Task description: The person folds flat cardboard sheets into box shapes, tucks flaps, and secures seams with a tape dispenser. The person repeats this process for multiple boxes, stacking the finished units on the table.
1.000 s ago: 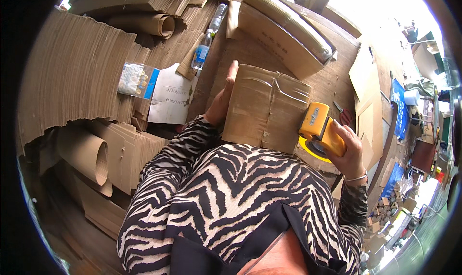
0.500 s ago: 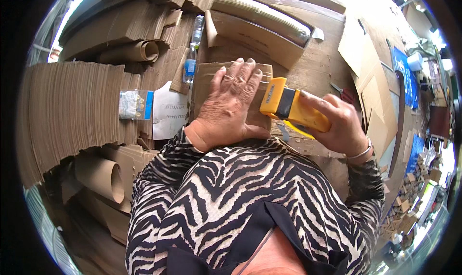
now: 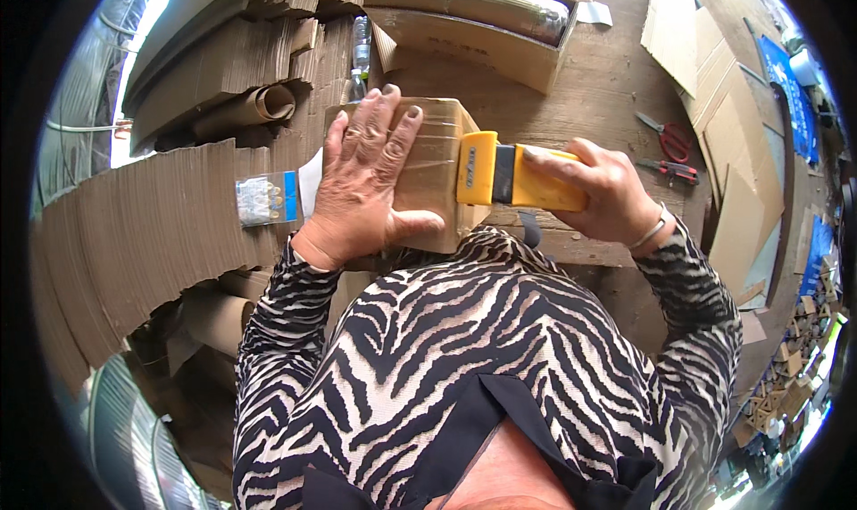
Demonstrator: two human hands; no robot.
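Note:
A brown cardboard box (image 3: 433, 166) stands on the wooden bench just in front of my body, with shiny bands across its top. My left hand (image 3: 357, 193) lies flat on the box's left part, fingers spread and holding nothing. In my right hand (image 3: 616, 193) is a yellow tool with a black band (image 3: 478, 171), gripped by its long body; its exact kind is unclear. The wide yellow front end rests against the box's right edge. My right fingers wrap round the rear of the tool, and its underside is hidden.
Red-handled scissors (image 3: 674, 142) and another red-handled tool (image 3: 683, 171) lie right of my right hand. Stacked cardboard (image 3: 152, 224) fills the left side, with a small plastic packet (image 3: 266, 199) on it. Beyond is a long open carton (image 3: 473, 50); flat cardboard sheets (image 3: 732, 126) lie at right.
The yellow tool has come up against the box's right edge and is held more level. My left hand and the box appear farther left; the view has shifted too.

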